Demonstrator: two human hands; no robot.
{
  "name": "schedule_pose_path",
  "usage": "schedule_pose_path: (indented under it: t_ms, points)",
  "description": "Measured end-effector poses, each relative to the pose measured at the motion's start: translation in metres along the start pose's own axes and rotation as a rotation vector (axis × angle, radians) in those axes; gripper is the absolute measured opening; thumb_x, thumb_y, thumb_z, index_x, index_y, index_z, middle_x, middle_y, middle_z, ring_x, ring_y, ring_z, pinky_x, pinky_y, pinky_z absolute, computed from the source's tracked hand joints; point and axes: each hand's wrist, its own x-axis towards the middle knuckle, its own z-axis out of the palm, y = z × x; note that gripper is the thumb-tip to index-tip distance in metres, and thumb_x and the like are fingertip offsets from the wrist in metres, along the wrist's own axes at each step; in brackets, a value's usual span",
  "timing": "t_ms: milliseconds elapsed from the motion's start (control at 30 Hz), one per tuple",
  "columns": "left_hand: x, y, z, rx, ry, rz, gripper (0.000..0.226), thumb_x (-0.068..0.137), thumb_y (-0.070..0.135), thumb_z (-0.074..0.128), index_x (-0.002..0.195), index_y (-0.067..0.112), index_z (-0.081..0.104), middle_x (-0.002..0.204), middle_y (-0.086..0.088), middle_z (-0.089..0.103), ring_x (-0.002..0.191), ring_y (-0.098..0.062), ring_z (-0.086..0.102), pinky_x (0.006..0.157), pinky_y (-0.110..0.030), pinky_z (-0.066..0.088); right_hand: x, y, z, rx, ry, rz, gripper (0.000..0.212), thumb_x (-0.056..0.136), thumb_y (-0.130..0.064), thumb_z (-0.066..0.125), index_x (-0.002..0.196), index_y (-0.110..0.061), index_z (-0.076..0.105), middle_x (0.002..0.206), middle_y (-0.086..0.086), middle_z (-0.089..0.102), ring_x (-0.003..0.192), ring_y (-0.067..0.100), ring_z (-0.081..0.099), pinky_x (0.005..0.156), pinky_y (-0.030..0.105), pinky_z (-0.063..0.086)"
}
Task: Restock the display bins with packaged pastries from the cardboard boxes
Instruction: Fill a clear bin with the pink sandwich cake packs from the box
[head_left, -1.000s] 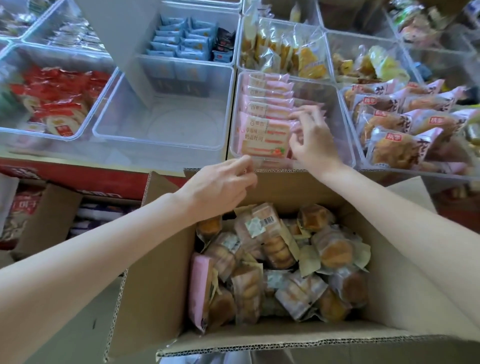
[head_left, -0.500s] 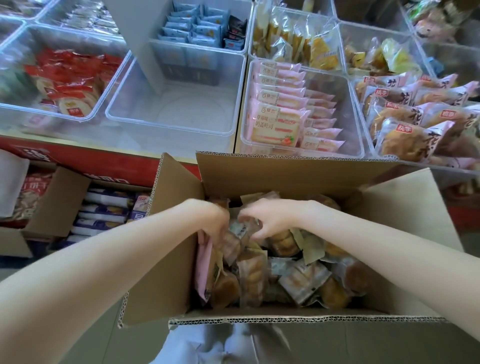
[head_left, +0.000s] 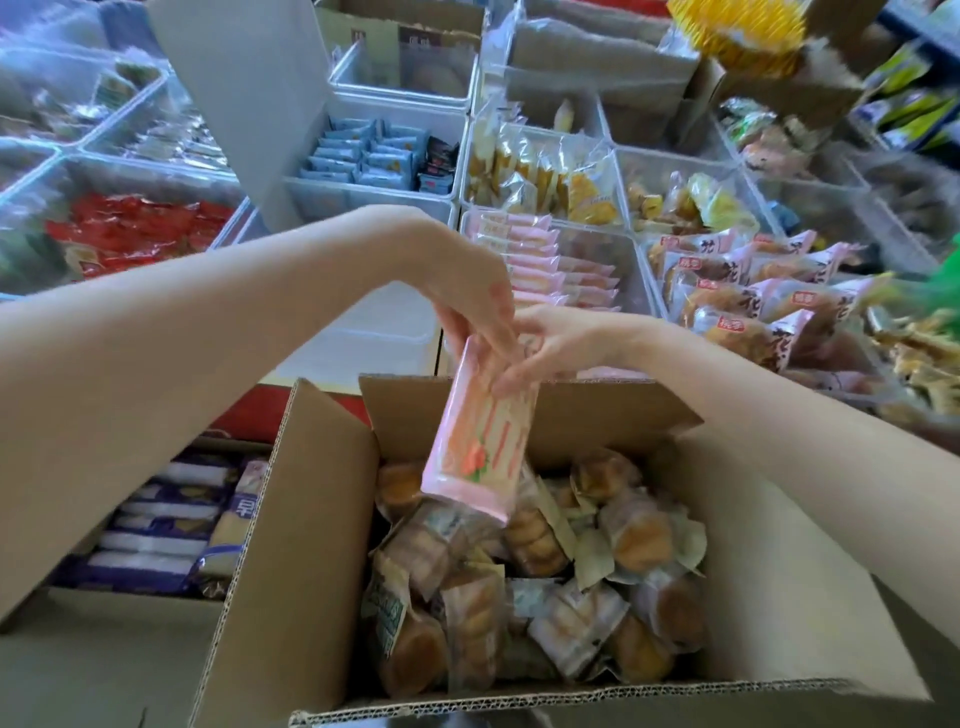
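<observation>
Pink packet (head_left: 480, 441) looks like a light film-wrapped pastry, flat and oblong, wrapper probably slick and crinkly, contents soft enough to crush if squeezed mid-body. Best hold, I'd say, is at the end seam or across the narrow edges, not the flat face. Right now it hangs near upright, top end up at the hands, bottom end dangling over the open cardboard box (head_left: 291, 545), just above the loose round pastry packs (head_left: 639, 535) piled inside; can't tell if it touches them. Left hand (head_left: 478, 306) comes down from above, fingers curled round the packet's top end, so it is gripping it. Right hand (head_left: 545, 343) meets it from the right, fingertips laid against the upper part of the packet; whether that's a pinch or just a steadying touch I can't tell, motion blur there. Both hands are touching each other at the packet top, just above the box's far flap. Target looks like the clear bin (head_left: 631, 260) just beyond the hands, already holding a row of matching pink packets (head_left: 530, 254). Risk: the end-only hold lets it swing or slip.
</observation>
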Motion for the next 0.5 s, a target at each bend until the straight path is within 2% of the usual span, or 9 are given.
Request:
schedule_pose_path:
  t_ms: [67, 100, 167, 200, 233, 300, 333, 400, 500]
  points:
    - [0.002, 0.005, -0.008, 0.03, 0.092, 0.035, 0.033, 0.07, 0.05, 0.072, 0.077, 0.018, 0.071, 0.078, 0.001, 0.071, 0.071, -0.011, 0.067, 0.074, -0.02, 0.054, -0.005, 0.002, -0.013, 0.033, 0.101, 0.018, 0.028, 0.078, -0.029, 0.073, 0.104, -0.033, 0.065, 0.104, -0.014, 0.061, 0.099, 0.004, 0.058, 0.082, 0.018, 0.05]
    - [0.004, 0.006, -0.011, 0.007, 0.139, 0.056, 0.032, 0.071, 0.049, 0.071, 0.077, 0.018, 0.071, 0.08, 0.0, 0.07, 0.073, -0.011, 0.065, 0.076, -0.021, 0.053, -0.007, 0.005, -0.018, 0.023, 0.159, 0.03, 0.03, 0.078, -0.029, 0.073, 0.107, -0.026, 0.067, 0.102, -0.01, 0.061, 0.099, 0.009, 0.059, 0.082, 0.02, 0.05]
    - [0.008, 0.006, -0.011, -0.117, 0.236, 0.112, 0.023, 0.078, 0.043, 0.068, 0.083, 0.02, 0.069, 0.084, 0.005, 0.067, 0.078, -0.007, 0.061, 0.068, -0.01, 0.05, -0.011, 0.013, -0.026, 0.023, 0.269, 0.064, 0.032, 0.08, -0.029, 0.071, 0.107, -0.013, 0.067, 0.103, -0.001, 0.062, 0.098, 0.018, 0.06, 0.079, 0.028, 0.053]
    - [0.011, 0.005, -0.009, -0.191, 0.276, 0.134, 0.02, 0.081, 0.038, 0.067, 0.09, 0.02, 0.068, 0.09, 0.006, 0.066, 0.083, -0.007, 0.06, 0.064, -0.007, 0.047, -0.014, 0.019, -0.03, 0.062, 0.326, 0.077, 0.029, 0.081, -0.029, 0.071, 0.102, -0.01, 0.066, 0.105, 0.005, 0.063, 0.097, 0.021, 0.06, 0.078, 0.035, 0.054]
    - [0.015, 0.002, -0.007, -0.255, 0.302, 0.144, 0.021, 0.083, 0.033, 0.066, 0.098, 0.018, 0.065, 0.098, 0.005, 0.064, 0.09, -0.009, 0.059, 0.063, -0.007, 0.045, -0.017, 0.025, -0.034, 0.124, 0.382, 0.082, 0.024, 0.082, -0.031, 0.07, 0.095, -0.011, 0.064, 0.104, 0.008, 0.064, 0.089, 0.022, 0.06, 0.071, 0.038, 0.053]
    - [0.022, -0.006, -0.003, -0.351, 0.286, 0.123, 0.03, 0.083, 0.027, 0.067, 0.11, 0.016, 0.058, 0.11, 0.0, 0.063, 0.099, -0.014, 0.059, 0.069, -0.013, 0.045, -0.024, 0.035, -0.041, 0.234, 0.48, 0.104, 0.021, 0.082, -0.035, 0.068, 0.088, -0.016, 0.061, 0.095, 0.009, 0.065, 0.061, 0.014, 0.051, 0.046, 0.026, 0.04]
    - [0.024, -0.01, -0.001, -0.382, 0.256, 0.102, 0.033, 0.083, 0.024, 0.067, 0.113, 0.018, 0.055, 0.112, -0.002, 0.064, 0.098, -0.015, 0.06, 0.072, -0.016, 0.047, -0.027, 0.04, -0.045, 0.281, 0.502, 0.114, 0.026, 0.082, -0.037, 0.068, 0.09, -0.014, 0.06, 0.093, 0.009, 0.065, 0.051, 0.011, 0.042, 0.04, 0.02, 0.03]
    - [0.026, -0.015, 0.002, -0.406, 0.191, 0.088, 0.034, 0.084, 0.021, 0.066, 0.116, 0.021, 0.053, 0.109, -0.005, 0.067, 0.092, -0.015, 0.064, 0.077, -0.021, 0.051, -0.028, 0.047, -0.049, 0.352, 0.491, 0.115, 0.039, 0.082, -0.035, 0.067, 0.104, -0.004, 0.059, 0.093, 0.01, 0.063, 0.042, 0.006, 0.034, 0.036, 0.016, 0.023]
    - [0.026, -0.016, 0.002, -0.391, 0.077, 0.108, 0.038, 0.087, 0.017, 0.063, 0.122, 0.023, 0.052, 0.107, -0.006, 0.068, 0.091, -0.014, 0.064, 0.081, -0.022, 0.052, -0.026, 0.051, -0.051, 0.394, 0.43, 0.13, 0.042, 0.087, -0.028, 0.063, 0.114, 0.003, 0.056, 0.089, 0.008, 0.061, 0.039, 0.003, 0.035, 0.037, 0.013, 0.028]
